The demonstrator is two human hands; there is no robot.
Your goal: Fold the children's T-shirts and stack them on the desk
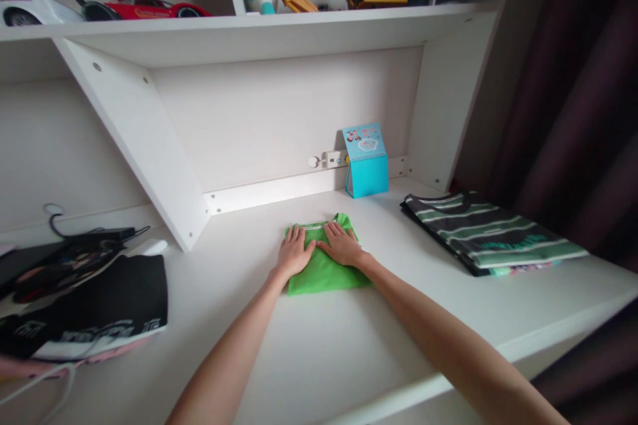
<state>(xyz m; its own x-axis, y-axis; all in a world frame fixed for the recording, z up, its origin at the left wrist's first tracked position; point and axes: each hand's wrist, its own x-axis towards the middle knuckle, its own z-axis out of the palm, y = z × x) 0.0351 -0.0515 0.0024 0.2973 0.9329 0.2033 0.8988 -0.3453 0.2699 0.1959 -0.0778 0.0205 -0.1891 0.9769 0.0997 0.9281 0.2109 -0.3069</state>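
A small folded bright green garment (pixel 326 272) lies in the middle of the white desk (pixel 349 345). My left hand (pixel 294 251) rests flat on its upper left part, fingers stretched out. My right hand (pixel 341 244) lies flat on its upper right part, fingers spread, thumbs of both hands nearly touching. Neither hand grips anything.
A folded black and green striped garment (pixel 491 236) lies at the right. A black garment with white print (pixel 100 312) and cables lie at the left. A blue desk calendar (pixel 366 161) stands at the back wall. Toy cars, an excavator and a globe sit on the shelf above.
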